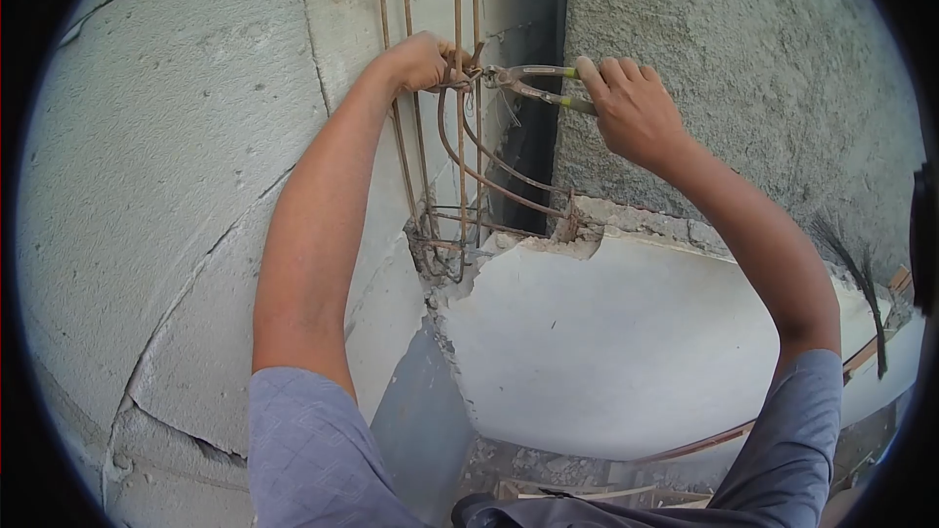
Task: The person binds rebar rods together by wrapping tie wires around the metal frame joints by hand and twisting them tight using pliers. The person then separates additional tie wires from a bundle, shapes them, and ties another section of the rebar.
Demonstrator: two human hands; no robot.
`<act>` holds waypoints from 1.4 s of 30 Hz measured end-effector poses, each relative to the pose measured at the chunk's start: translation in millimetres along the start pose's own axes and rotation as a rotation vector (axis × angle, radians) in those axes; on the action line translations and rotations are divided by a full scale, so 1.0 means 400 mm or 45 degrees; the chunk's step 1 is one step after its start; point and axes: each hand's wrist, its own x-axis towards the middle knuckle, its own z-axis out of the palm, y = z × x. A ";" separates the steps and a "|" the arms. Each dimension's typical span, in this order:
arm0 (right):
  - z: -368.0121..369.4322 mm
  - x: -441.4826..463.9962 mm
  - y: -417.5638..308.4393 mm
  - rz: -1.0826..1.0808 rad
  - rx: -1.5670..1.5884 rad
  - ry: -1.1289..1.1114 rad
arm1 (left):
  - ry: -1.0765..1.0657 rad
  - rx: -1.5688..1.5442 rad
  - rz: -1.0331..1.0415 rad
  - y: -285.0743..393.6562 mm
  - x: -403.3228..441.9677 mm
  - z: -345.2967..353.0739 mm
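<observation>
My left hand (pixel 427 61) is closed around rusty rebar (pixel 460 0) at the upper middle, its fingers partly hidden behind the bars. My right hand (pixel 636 110) grips end-cutting pincers (pixel 492 77) with yellow-green and dark handles. The pincer jaws are at the crossing of the bars, just right of my left fingers; thin tie wire (pixel 504 103) hangs beside them. What lies between the jaws is too small to tell. Two curved bars (pixel 504 198) sweep from this crossing down to the broken wall top. Several upright bars rise out of the broken column base (pixel 435 244).
A block wall (pixel 196 117) stands close on the left, a rough cement wall (pixel 724 49) behind on the right. Below is a white-plastered wall (pixel 606 332) with a jagged top edge. A bundle of dark wire (pixel 866 288) hangs at the right. Rubble (pixel 562 469) lies far below.
</observation>
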 end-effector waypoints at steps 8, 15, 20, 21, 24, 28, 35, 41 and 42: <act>-0.046 0.026 0.009 0.582 1.883 -1.176 | 0.019 0.037 0.049 -0.020 0.027 -0.013; -0.087 0.094 0.050 0.320 0.594 -0.898 | -0.025 -0.025 0.033 -0.013 0.007 -0.002; -0.114 0.022 -0.002 0.569 1.357 -1.269 | -0.024 -0.028 0.026 -0.024 0.013 0.004; -0.114 -0.015 -0.020 0.539 1.335 -1.286 | -0.003 0.035 0.018 -0.017 0.007 0.007; -0.154 -0.113 -0.073 0.601 1.333 -1.109 | 0.005 0.008 0.020 -0.011 0.013 -0.007; -0.256 -0.291 -0.134 0.726 1.396 -0.930 | 0.069 -0.098 0.111 -0.025 0.006 0.004; -0.300 -0.699 -0.218 0.823 1.351 -1.065 | 1.085 -0.352 0.260 0.102 -0.202 0.095; -0.268 -0.910 -0.253 0.525 1.153 -1.109 | -0.675 -0.993 -0.197 0.304 -0.682 0.723; -0.263 -0.936 -0.263 0.495 1.108 -1.171 | -0.890 -1.127 -0.263 0.315 -0.721 0.785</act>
